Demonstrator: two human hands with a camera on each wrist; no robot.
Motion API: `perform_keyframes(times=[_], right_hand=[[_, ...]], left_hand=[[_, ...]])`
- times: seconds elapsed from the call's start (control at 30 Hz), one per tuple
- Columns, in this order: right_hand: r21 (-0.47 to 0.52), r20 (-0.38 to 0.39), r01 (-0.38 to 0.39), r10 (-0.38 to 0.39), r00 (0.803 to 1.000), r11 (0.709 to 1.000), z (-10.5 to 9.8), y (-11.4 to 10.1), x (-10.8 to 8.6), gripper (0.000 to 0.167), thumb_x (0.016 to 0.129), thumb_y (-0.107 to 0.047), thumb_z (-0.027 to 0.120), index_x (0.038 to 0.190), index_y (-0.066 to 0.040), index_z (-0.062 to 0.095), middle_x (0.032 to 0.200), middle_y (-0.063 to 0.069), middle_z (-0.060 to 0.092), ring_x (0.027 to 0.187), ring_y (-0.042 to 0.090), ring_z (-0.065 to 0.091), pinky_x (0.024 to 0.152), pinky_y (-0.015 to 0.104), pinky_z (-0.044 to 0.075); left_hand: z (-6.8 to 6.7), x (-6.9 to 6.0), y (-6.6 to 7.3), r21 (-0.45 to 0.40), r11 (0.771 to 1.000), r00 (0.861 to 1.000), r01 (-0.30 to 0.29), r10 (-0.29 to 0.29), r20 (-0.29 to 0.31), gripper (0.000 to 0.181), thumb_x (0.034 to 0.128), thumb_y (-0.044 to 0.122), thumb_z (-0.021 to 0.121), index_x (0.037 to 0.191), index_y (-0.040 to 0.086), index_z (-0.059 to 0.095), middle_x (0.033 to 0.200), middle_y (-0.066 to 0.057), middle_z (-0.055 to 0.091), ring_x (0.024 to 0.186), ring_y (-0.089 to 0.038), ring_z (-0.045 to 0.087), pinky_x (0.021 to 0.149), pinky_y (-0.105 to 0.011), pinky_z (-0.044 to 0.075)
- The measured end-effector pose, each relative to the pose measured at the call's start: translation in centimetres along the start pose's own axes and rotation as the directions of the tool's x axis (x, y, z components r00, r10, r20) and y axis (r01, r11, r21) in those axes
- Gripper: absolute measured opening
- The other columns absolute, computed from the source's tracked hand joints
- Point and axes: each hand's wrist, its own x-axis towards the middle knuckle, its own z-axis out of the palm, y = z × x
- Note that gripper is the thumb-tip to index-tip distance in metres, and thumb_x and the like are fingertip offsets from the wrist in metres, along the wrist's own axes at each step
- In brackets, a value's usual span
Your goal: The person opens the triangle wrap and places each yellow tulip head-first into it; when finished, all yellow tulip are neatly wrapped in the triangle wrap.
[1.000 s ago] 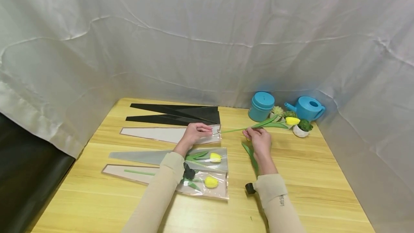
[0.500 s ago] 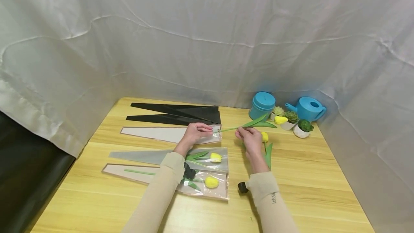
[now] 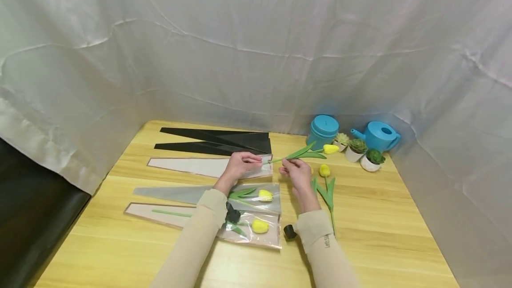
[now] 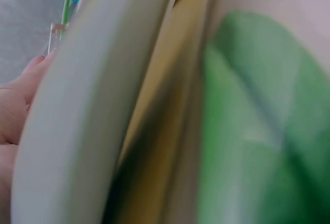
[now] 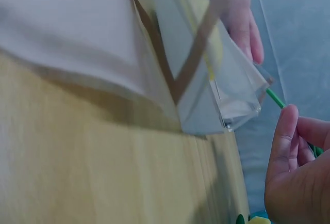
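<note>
In the head view the left hand (image 3: 241, 166) pinches the open end of a white sleeve with a brown edge (image 3: 188, 165). To its right, the right hand (image 3: 299, 178) pinches the green stem of a yellow tulip (image 3: 330, 149), whose bloom points right. The stem's tip is at the sleeve's mouth. In the right wrist view the green stem (image 5: 275, 98) enters the clear mouth, between the left hand (image 5: 243, 28) and the right hand (image 5: 299, 167). The left wrist view shows part of the left hand (image 4: 15, 110) beside the sleeve mouth.
Two sleeves holding yellow tulips (image 3: 266, 195) lie in front. Black sleeves (image 3: 216, 140) lie at the back. Loose tulips (image 3: 324, 171) lie right of the right hand. A blue canister (image 3: 323, 131), small potted plants (image 3: 372, 160) and a blue watering can (image 3: 380, 135) stand back right.
The right hand has moved left with the tulip, bringing more of its stem into the sleeve. The left hand has stayed in place. Loose tulips have come into view behind the right arm.
</note>
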Motion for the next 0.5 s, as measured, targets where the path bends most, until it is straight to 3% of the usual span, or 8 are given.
perform_keyframes(times=[0.13,0.3,0.5], right_hand=[[0.004,0.006,-0.023,0.023,1.000,1.000,0.3,0.3,0.0,0.026,0.098,-0.007,0.071,0.118,0.009,0.067,0.117,0.028,0.067,0.072,0.011,0.071,0.073,0.024,0.061],[-0.006,0.011,-0.047,0.047,0.999,0.999,0.6,0.7,0.3,0.025,0.097,-0.008,0.073,0.116,0.008,0.068,0.100,0.014,0.072,0.072,0.011,0.071,0.069,0.022,0.060],[-0.067,0.005,-0.058,0.058,0.998,0.996,0.8,1.2,0.6,0.026,0.096,-0.011,0.074,0.115,0.006,0.070,0.084,0.004,0.068,0.067,0.011,0.064,0.062,0.022,0.055]], left_hand=[[0.2,0.0,0.1,-0.007,1.000,1.000,-0.015,0.015,-0.010,0.021,0.0825,0.009,0.088,0.103,0.007,0.083,0.095,-0.005,0.081,0.089,-0.012,0.078,0.080,-0.022,0.059],[0.8,0.0,0.6,0.013,1.000,1.000,-0.027,0.027,0.002,0.019,0.0829,0.009,0.088,0.101,0.008,0.083,0.095,-0.005,0.081,0.089,-0.013,0.078,0.078,-0.022,0.059],[1.2,-0.1,1.3,0.024,1.000,1.000,-0.015,0.015,0.001,0.019,0.0825,0.008,0.088,0.101,0.008,0.083,0.096,-0.007,0.081,0.088,-0.014,0.078,0.076,-0.022,0.059]])
